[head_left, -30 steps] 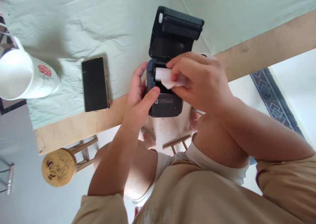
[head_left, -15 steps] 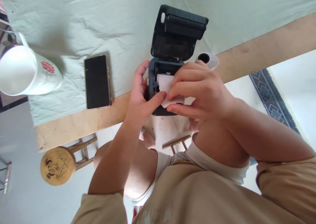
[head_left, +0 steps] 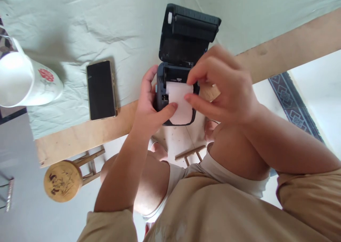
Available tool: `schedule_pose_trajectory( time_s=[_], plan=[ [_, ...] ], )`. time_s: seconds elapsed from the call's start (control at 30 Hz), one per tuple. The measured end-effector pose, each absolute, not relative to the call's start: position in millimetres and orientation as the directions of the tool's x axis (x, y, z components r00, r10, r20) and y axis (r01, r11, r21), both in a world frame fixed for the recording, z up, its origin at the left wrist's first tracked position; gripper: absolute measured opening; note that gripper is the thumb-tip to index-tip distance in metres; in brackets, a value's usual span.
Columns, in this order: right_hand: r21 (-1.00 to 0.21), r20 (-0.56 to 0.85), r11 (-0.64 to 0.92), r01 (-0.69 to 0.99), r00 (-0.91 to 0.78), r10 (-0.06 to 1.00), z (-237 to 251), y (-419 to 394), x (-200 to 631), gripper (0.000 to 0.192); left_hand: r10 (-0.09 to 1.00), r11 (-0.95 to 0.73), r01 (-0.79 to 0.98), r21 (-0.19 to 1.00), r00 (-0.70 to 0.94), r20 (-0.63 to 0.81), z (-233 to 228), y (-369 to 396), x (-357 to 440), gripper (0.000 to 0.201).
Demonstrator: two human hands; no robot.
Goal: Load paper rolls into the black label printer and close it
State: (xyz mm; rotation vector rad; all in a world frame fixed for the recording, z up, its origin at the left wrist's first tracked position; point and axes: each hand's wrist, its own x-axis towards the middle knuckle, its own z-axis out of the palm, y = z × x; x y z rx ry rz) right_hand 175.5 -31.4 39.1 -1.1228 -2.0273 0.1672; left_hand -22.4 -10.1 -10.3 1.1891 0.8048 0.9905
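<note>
A dark portable label printer point(head_left: 161, 107) sits at the table's front edge with its lid point(head_left: 183, 50) raised. In its bay lies a white paper roll point(head_left: 181, 110), its loose end hanging towards me over the front. My left hand point(head_left: 150, 110) grips the printer's left side, fingers behind it and thumb resting on the paper's left edge. Over the right side of the bay is my right hand point(head_left: 223, 82), slightly blurred, with thumb and index fingertip apart beside the paper. No held thing shows between those fingers.
On the pale green cloth point(head_left: 128, 18) a black-screened phone point(head_left: 101, 90) lies left of the printer. A white mug with a red flower point(head_left: 46, 80) is at the far left. Below the wooden table edge point(head_left: 82, 139) stands a round wooden stool point(head_left: 63, 181).
My right hand has lifted off the paper and moved up and right, its fingers parting. More of the paper shows, reaching the printer's front. The white roll beside the printer is now hidden.
</note>
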Motion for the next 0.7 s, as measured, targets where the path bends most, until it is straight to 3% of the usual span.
schedule_pose_trajectory(
  time_s=[0.1,0.2,0.37,0.47,0.7],
  plan=[
    [-0.518,0.628,0.502,0.693,-0.090,0.773,44.5,-32.9,177.8,0.030,0.915,0.113,-0.142,0.983,0.400,-0.047,-7.1,-11.9,-23.7,0.089],
    [-0.614,0.598,0.464,0.639,-0.007,0.802,45.3,-33.9,178.9,0.046,0.891,0.077,-0.123,0.989,0.455,-0.013,-5.6,-13.2,-25.1,0.094],
    [-0.565,0.674,0.588,0.579,-0.088,0.733,40.1,-32.5,177.7,0.011,0.881,0.073,-0.133,0.988,0.472,-0.002,-8.4,-9.8,-27.3,0.097],
    [-0.559,0.554,0.553,0.618,-0.217,0.803,37.2,-31.9,175.3,0.013,0.877,0.063,-0.159,0.985,0.481,0.022,-10.8,-6.1,-28.8,0.090],
    [-0.568,0.442,0.462,0.681,-0.222,0.869,32.8,-33.5,172.0,0.015,0.883,0.045,-0.198,0.979,0.466,0.054,-12.5,-5.9,-27.7,0.085]
  ],
)
